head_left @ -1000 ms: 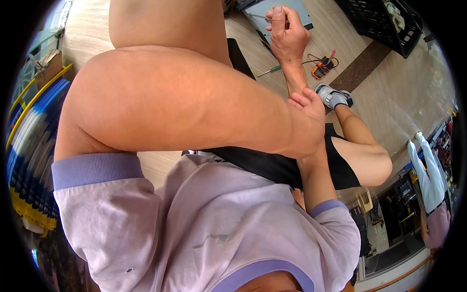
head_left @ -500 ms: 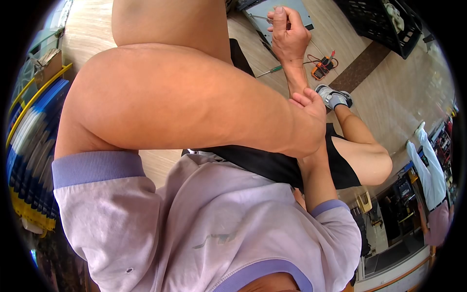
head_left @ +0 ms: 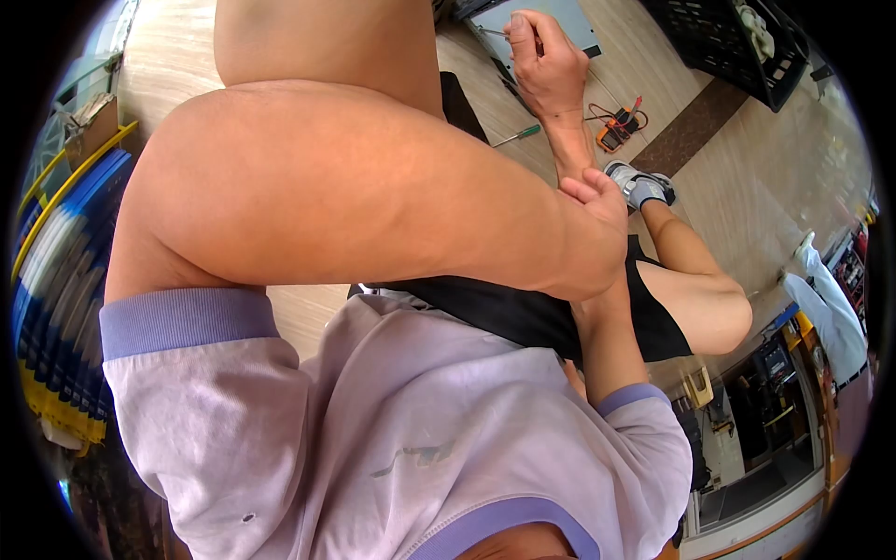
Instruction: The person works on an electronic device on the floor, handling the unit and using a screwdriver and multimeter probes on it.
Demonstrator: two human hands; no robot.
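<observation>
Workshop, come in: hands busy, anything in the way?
Left hand against right forearm. Right hand curled near silver metal panel, grip unclear. Green-handled screwdriver, orange multimeter on floor nearby, neither plainly in the way.

Bright, diffuse light is spread over the floor (head_left: 747,191), and a hazy sheen is returned from it toward the right edge. Broad highlights are left on the left forearm (head_left: 392,187), while the lower left corner is sunk in shade. The view is ringed by black; near that border the blue and white stack (head_left: 70,266) is bowed and a bystander's trousers (head_left: 826,317) are tilted and softened. The thin metallic object (head_left: 495,35) by the right hand (head_left: 551,79) is rendered too small for detail.
</observation>
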